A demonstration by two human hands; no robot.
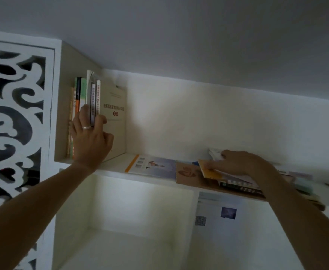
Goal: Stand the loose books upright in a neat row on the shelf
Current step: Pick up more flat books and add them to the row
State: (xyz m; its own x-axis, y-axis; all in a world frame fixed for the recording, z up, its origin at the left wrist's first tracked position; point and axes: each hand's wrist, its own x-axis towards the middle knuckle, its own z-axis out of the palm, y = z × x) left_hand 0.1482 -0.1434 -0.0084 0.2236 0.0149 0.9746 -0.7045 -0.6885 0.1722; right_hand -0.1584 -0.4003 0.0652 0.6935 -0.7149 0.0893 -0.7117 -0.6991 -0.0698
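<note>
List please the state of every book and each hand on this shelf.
Upright books: standing in a row at the shelf's left end.
Cream book: upright, rightmost of the row.
Light booklet: lying flat.
Orange book: lying on the pile.
Left hand: steadying the row.
Right hand: on the pile.
</note>
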